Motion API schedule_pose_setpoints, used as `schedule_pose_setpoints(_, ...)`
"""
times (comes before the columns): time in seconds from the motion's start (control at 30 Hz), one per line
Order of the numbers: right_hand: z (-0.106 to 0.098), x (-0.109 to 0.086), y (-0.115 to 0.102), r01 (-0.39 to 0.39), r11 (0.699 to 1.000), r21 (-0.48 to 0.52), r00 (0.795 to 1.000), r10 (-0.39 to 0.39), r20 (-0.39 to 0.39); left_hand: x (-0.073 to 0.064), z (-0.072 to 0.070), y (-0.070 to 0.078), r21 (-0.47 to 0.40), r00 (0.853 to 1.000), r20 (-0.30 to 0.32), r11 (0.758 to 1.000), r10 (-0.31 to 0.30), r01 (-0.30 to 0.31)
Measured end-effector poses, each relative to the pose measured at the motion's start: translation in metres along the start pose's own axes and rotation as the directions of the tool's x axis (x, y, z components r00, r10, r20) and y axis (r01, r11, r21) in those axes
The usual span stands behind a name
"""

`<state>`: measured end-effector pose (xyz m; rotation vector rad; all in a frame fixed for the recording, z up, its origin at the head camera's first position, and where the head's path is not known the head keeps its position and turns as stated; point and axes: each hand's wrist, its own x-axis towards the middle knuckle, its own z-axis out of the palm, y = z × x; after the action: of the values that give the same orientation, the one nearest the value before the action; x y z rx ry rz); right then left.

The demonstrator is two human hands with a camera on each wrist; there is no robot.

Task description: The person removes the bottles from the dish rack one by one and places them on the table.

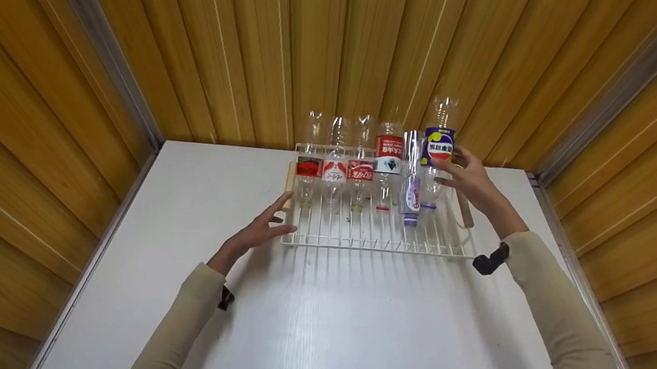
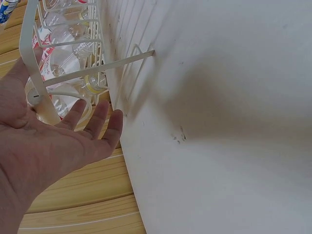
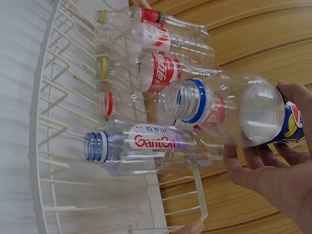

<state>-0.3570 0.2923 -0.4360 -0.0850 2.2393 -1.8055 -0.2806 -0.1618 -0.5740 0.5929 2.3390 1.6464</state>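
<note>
My right hand [image 1: 469, 177] holds an uncapped clear plastic bottle [image 3: 243, 109] by its blue and yellow label, over the right end of a white wire rack [image 1: 352, 248]. Just left of it, a bottle with a Ganten label [image 3: 151, 141] lies in the rack, its neck toward me. Further left is a bottle with a red and white label [image 1: 388, 154], then several more, two of them with red labels. My left hand [image 1: 257, 232] is at the rack's left side, its fingers extended and spread beside the wooden handle [image 2: 46, 109].
The rack stands on a white table [image 1: 291, 325] close to a wood-panelled wall [image 1: 312, 44]. A second wooden handle [image 1: 464, 209] is on the rack's right side. Metal strips [image 1: 99, 247] run along the side walls.
</note>
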Motion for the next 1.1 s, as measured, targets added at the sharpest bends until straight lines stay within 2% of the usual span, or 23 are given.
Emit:
schedule_pose_setpoints(0.17, 0.010, -0.010, -0.006, 0.014, 0.999, 0.051, 0.998, -0.017, 0.054, 0.001, 0.001, -0.002, -0.004, 1.000, 0.004, 1.000, 0.001, -0.001)
schedule_pose_setpoints(0.43, 0.025, -0.016, -0.010, 0.001, 0.997, 0.078, 0.995, -0.009, 0.099, 0.000, 0.001, -0.002, -0.001, 0.998, 0.012, 0.998, -0.063, 0.063)
schedule_pose_setpoints(0.63, 0.032, -0.015, -0.006, -0.047, 0.994, 0.100, 0.990, 0.033, 0.140, -0.001, -0.001, -0.003, -0.020, 0.999, 0.005, 0.998, -0.051, 0.051)
schedule_pose_setpoints(0.93, 0.039, -0.021, 0.000, -0.052, 0.985, 0.166, 0.982, 0.021, 0.186, -0.002, -0.001, -0.003, -0.030, 0.999, 0.017, 0.998, -0.048, 0.048)
schedule_pose_setpoints(1.1, 0.043, -0.021, 0.000, -0.070, 0.975, 0.210, 0.980, 0.028, 0.197, -0.002, -0.002, -0.003, -0.038, 0.999, 0.003, 0.998, -0.053, 0.053)
